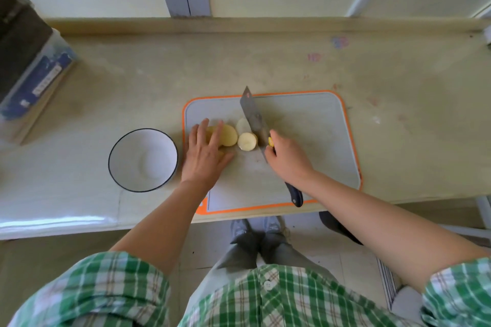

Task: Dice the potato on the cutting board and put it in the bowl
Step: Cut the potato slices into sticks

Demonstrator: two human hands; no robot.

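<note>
A grey cutting board (305, 141) with an orange rim lies on the counter. On its left part sits a yellow potato (228, 134), and my left hand (204, 154) rests on it with straight fingers. Two pale cut pieces lie beside it: one slice (247, 141) in front, another (243, 125) behind. My right hand (287, 158) grips the knife (252, 117) by its dark handle, blade standing on the board just right of the cut pieces. An empty white bowl (118, 150) with a dark rim stands left of the board.
A transparent box (34, 79) with a dark lid sits at the counter's far left. A raised ledge (265, 24) runs along the back. The counter's front edge is close to my body, with my feet (255, 228) below.
</note>
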